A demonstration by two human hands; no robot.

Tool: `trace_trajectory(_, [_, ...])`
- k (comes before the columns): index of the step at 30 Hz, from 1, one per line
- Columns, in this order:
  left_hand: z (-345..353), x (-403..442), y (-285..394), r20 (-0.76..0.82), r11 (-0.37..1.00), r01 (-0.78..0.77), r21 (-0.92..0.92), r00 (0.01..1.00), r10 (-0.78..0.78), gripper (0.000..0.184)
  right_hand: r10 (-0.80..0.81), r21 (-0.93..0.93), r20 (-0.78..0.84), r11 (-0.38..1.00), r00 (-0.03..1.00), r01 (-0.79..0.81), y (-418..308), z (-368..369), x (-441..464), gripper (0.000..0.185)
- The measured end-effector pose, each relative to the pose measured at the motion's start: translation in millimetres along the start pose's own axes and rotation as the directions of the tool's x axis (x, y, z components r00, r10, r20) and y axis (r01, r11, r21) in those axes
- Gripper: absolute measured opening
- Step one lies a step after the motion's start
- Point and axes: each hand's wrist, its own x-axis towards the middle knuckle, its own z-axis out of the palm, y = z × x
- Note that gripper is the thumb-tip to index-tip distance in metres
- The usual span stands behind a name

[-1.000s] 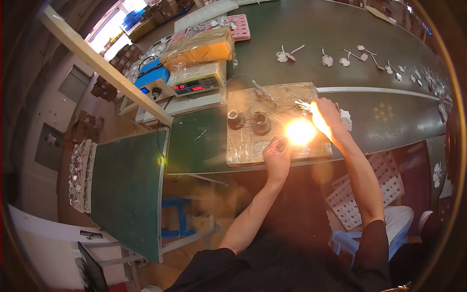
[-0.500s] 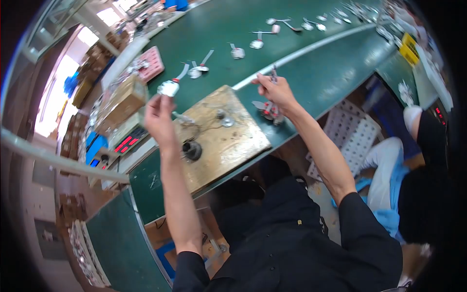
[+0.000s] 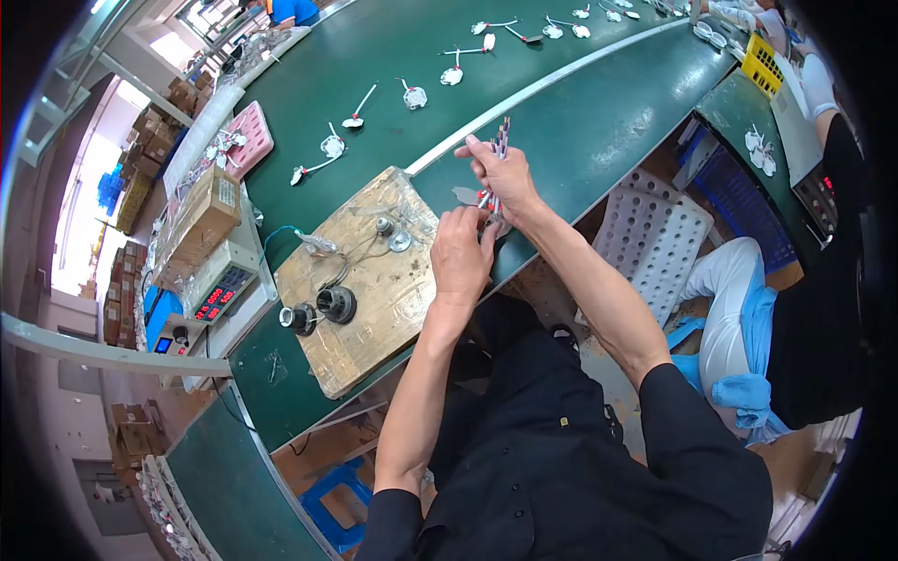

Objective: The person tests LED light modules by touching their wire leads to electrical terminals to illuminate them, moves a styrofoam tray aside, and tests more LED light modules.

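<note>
My right hand [image 3: 506,179] is closed around a bundle of wired parts [image 3: 502,140]. Thin wire ends stick up above its fist, and red and pale pieces hang below. My left hand [image 3: 460,254] is up against the lower end of that bundle, its fingers bent together among the hanging pieces; what exactly they pinch is hidden. A wooden board [image 3: 369,341] lies to the left of both hands. On it stand a black round socket [image 3: 337,304], a second dark socket [image 3: 297,319] and a small metal piece [image 3: 399,240] with cables.
White wired parts [image 3: 412,95] lie in a row on the green belt [image 3: 309,84]. Left are a pink tray [image 3: 251,140], a cardboard box [image 3: 198,222] and a meter with red digits [image 3: 223,288]. A co-worker sits at right near a yellow basket [image 3: 761,65].
My left hand has let go of a white wired part, which now lies on the belt's left end, and has come right to the bundle. My right hand still holds the bundle.
</note>
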Motion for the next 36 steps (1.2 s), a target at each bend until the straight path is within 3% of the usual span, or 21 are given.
trace_trajectory(3, [-10.1, -3.0, -2.9, 0.008, 0.997, 0.040, -0.071, 0.999, -0.040, 0.017, 0.034, 0.015, 0.008, 0.999, 0.999, -0.035, -1.6, -1.4, -0.5, 0.036])
trace_trajectory(6, [-30.5, -8.3, -4.4, 0.132, 0.901, 0.310, -0.304, 0.950, -0.283, 0.015, 0.046, 0.054, 0.038, 0.997, 0.998, -0.048, 2.5, -1.5, 3.8, 0.036])
trace_trajectory(9, [-50.5, -19.9, -11.0, 0.118, 0.903, 0.286, -0.321, 0.958, -0.261, 0.017, 0.038, 0.164, 0.064, 0.985, 0.997, -0.048, 2.5, 0.4, 11.4, 0.036])
trace_trajectory(15, [-80.9, -66.3, -25.9, 0.059, 0.722, 0.367, -0.587, 0.909, -0.414, 0.012, -0.057, 0.274, -0.074, 0.959, 0.996, 0.075, -16.3, 1.6, 20.3, 0.038])
trace_trajectory(16, [-81.5, -73.7, -29.9, 0.038, 0.677, 0.357, -0.643, 0.898, -0.438, 0.012, -0.120, 0.171, -0.051, 0.977, 0.991, 0.127, -21.4, 1.3, 19.1, 0.038])
trace_trajectory(17, [-83.0, -79.7, -31.8, 0.017, 0.629, 0.342, -0.698, 0.886, -0.463, 0.012, -0.165, -0.047, 0.009, 0.985, 0.986, 0.166, -21.1, 7.3, 15.2, 0.039])
trace_trajectory(19, [-84.5, -87.1, -31.6, 0.022, 0.552, 0.313, -0.773, 0.883, -0.469, 0.012, -0.227, -0.458, 0.147, 0.847, 0.963, 0.269, -31.8, 19.0, -11.3, 0.040])
trace_trajectory(21, [-81.5, -93.1, -29.5, 0.045, 0.488, 0.310, -0.816, 0.875, -0.481, 0.012, -0.157, -0.566, 0.315, 0.760, 0.936, 0.318, -31.8, 34.7, -31.8, 0.041])
trace_trajectory(25, [-75.1, -97.9, -18.9, 0.146, 0.312, 0.326, -0.892, 0.863, -0.484, 0.011, -0.058, -0.567, 0.445, 0.755, 0.894, 0.331, -23.9, 56.6, -49.6, 0.032])
trace_trajectory(27, [-71.6, -101.5, -16.1, 0.154, 0.301, 0.330, -0.895, 0.860, -0.486, 0.012, -0.003, -0.544, 0.453, 0.791, 0.892, 0.279, -23.9, 63.1, -51.4, 0.027])
trace_trajectory(30, [-72.3, -107.7, -12.1, 0.234, 0.210, 0.396, -0.894, 0.811, -0.536, 0.016, -0.059, -0.501, 0.471, 0.803, 0.880, 0.322, -23.5, 70.0, -55.3, 0.021])
trace_trajectory(33, [-75.1, -109.5, -8.0, 0.283, 0.286, 0.492, -0.823, 0.790, -0.544, 0.017, -0.148, -0.544, 0.469, 0.727, 0.870, 0.418, -17.8, 74.1, -62.9, 0.018])
trace_trajectory(34, [-76.4, -111.5, -10.6, 0.242, 0.447, 0.499, -0.742, 0.822, -0.516, 0.019, -0.108, -0.552, 0.475, 0.736, 0.874, 0.391, -16.5, 73.9, -63.2, 0.016])
trace_trajectory(36, [-87.8, -107.4, -13.6, 0.093, 0.574, 0.416, -0.705, 0.857, -0.507, 0.021, -0.048, -0.559, 0.490, 0.749, 0.870, 0.356, -24.5, 74.0, -69.5, 0.016])
